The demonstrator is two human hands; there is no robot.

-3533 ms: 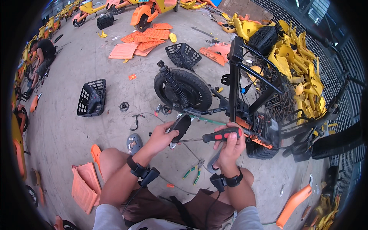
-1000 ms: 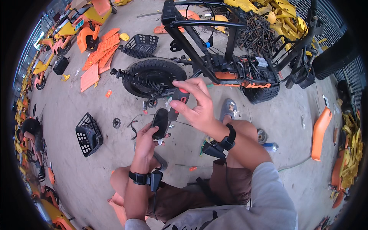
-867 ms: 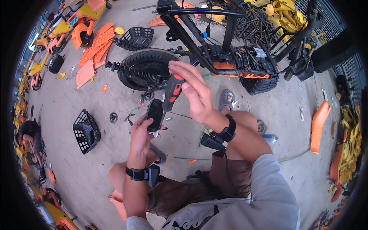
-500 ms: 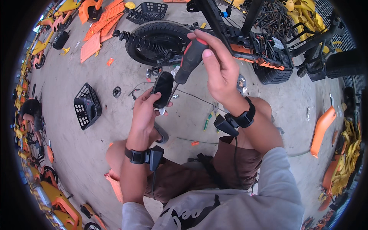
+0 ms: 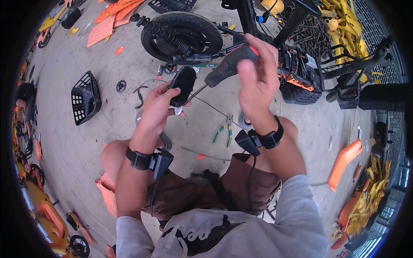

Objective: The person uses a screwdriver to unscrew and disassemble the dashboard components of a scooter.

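A black, rounded-oblong part (image 5: 184, 84) with a smooth face is gripped in my left hand (image 5: 155, 107), the thumb pressed on its lower end. Something small and white shows beneath my left fingers. In my right hand (image 5: 260, 88) is a screwdriver (image 5: 230, 65) with a black and red handle, slanting down to the left. My fingers lie around the handle's end, and my thumb is blurred. The metal shaft runs to the lower edge of the black part; the tip's exact contact is hidden.
Green-yellow pliers (image 5: 229, 121) lie on the floor below my hands. Ahead are a black wheel (image 5: 209, 36) and a partly stripped vehicle frame. A black basket (image 5: 86, 99) and a small sprocket (image 5: 121, 86) are at left; an orange panel (image 5: 345, 163) lies at right.
The screwdriver has tilted from steep to flatter, its handle end swinging right, and more of its shaft shows. My left hand still holds the black part. The whole view has shifted slightly.
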